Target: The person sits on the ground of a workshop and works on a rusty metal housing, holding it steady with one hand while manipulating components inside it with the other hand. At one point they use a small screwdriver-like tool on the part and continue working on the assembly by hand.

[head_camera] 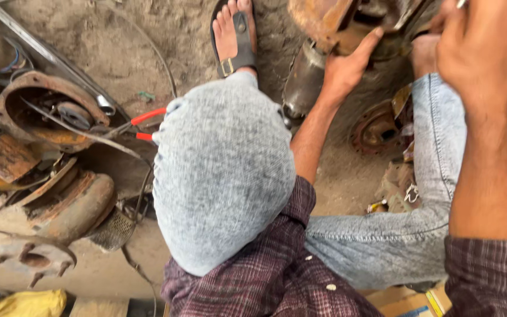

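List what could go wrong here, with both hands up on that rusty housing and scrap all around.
The left hand presses bare on the rusty metal part; its worn edges could cut skin. The right hand holds a thin tool whose tip is out of frame, so a slip might strike the left hand nearby. The sandalled foot sits open-toed beside the heavy part, exposed if it shifts.

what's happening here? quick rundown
A person sits on a dirt floor with knees up, working on a rusty metal housing at the top of the view. The left hand presses flat against its underside. The right hand is raised and closed around a thin tool whose tip barely shows. Red-handled pliers lie unused beside the left knee, near a pile of rusted parts.
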